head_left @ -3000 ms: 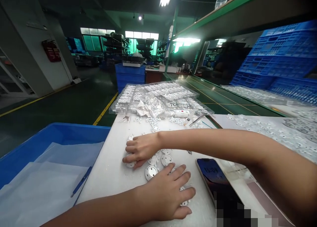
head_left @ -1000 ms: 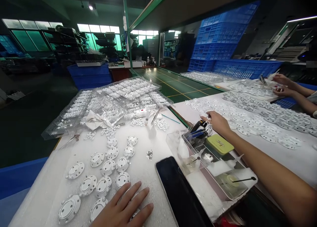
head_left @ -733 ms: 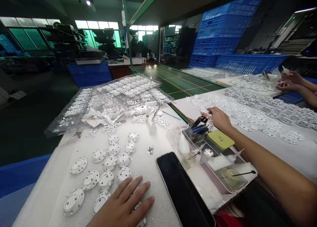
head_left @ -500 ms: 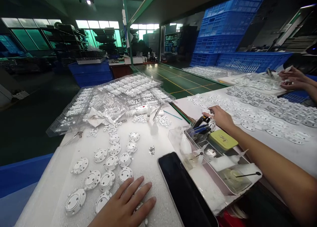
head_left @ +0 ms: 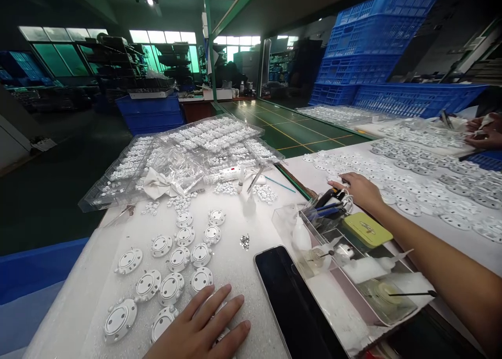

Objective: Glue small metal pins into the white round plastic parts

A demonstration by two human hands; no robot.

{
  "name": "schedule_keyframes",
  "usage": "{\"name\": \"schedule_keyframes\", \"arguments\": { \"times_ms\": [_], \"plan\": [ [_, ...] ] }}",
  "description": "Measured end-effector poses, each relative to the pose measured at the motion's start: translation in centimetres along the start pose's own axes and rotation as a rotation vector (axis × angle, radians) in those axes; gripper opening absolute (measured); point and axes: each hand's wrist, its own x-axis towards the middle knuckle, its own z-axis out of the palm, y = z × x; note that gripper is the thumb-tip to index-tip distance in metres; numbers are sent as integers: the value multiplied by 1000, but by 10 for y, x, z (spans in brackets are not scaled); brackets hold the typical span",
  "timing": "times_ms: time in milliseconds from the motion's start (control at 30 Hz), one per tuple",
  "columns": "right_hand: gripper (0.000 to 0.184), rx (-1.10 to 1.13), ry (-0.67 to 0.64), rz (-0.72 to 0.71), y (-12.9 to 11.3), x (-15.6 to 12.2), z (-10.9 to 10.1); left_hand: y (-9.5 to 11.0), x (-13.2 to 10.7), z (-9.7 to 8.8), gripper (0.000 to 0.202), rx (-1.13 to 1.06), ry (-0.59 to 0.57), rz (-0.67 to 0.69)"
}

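My left hand [head_left: 206, 325] lies flat at the front of the white foam-topped table, fingers spread. Beneath and beside it are white round parts [head_left: 171, 288] with small knobs round their rims and two dark dots on top; one under the fingers is mostly hidden. Stretched across to the right-hand table, my right hand [head_left: 361, 190] has its thumb and fingertips closed at the edge of a flat white disc [head_left: 336, 180], one of many spread there. Its fingertips are small and partly hidden in this view. Near my left hand lies a black phone [head_left: 300, 307].
A divided clear box [head_left: 341, 307] with bottles, tools and a yellow tin [head_left: 367, 229] stands between my arms. Clear trays [head_left: 212, 134] of small white pieces are stacked behind. Small shiny bits [head_left: 244, 241] lie mid-table. A co-worker's hands [head_left: 484, 131] work at far right.
The whole view has shifted slightly, so the tables and box appear farther right. My left hand stays flat, and my right hand remains at the discs. The co-worker's hands sit nearer the right edge.
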Motion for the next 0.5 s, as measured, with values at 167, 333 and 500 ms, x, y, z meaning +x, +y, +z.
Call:
{"name": "schedule_keyframes", "arguments": {
  "times_ms": [167, 333, 500],
  "plan": [
    [48, -8, 71, 22, -1, -4, -2, -2, 1, -5, 47, 39, -40, 36],
    [45, 46, 162, 67, 1, -6, -1, -4, -2, -3, 50, 64, -67, 68],
    [37, 149, 381, 217, 5, -7, -14, -5, 3, -12, 52, -54, -142, 53]
  ]
}}
